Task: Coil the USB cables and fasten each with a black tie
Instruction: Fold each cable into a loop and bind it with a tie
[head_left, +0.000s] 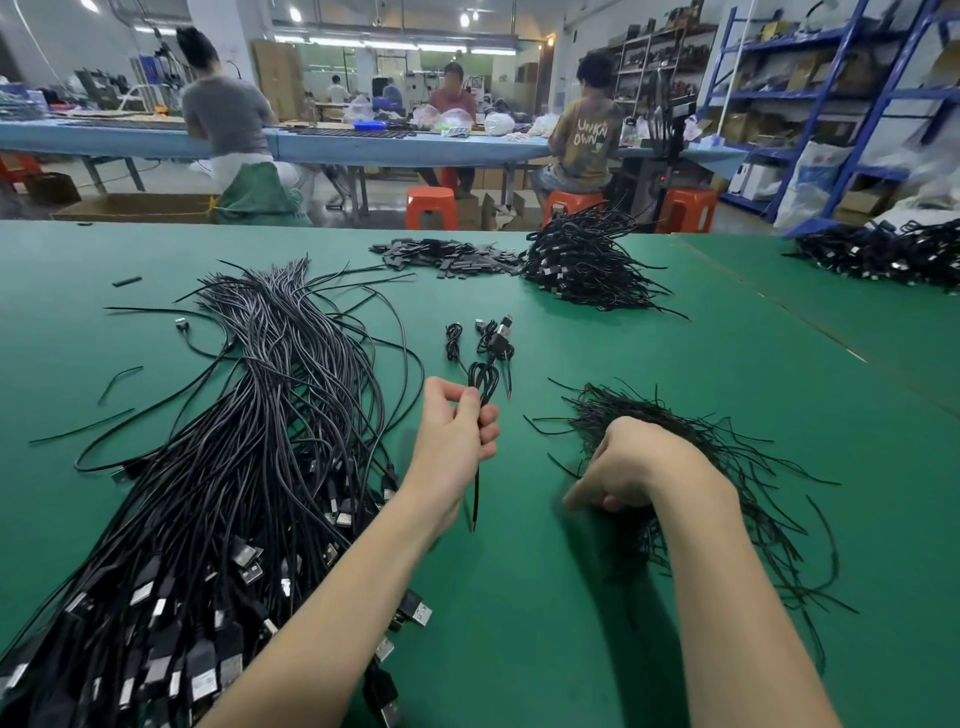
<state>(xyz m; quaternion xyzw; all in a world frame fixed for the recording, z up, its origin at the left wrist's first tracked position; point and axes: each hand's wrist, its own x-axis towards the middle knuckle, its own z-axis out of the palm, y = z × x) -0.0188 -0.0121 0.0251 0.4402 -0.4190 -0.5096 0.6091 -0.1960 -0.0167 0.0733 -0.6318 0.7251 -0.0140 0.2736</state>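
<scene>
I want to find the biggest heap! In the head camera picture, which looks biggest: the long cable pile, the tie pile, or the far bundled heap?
1. Long cable pile
2. Tie pile
3. Far bundled heap, though distance may shrink it

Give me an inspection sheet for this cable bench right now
Surface: green table.
Job's things: coiled cable, pile of black ties, finished coils.
Clutter: stack of small black strips.
Grippers: left hand holds the coiled cable; right hand reaches into the ties, blurred.
Cables: loose USB cables at left; tangled heap at far edge.
Surroundings: orange stools, blue shelving.
</scene>
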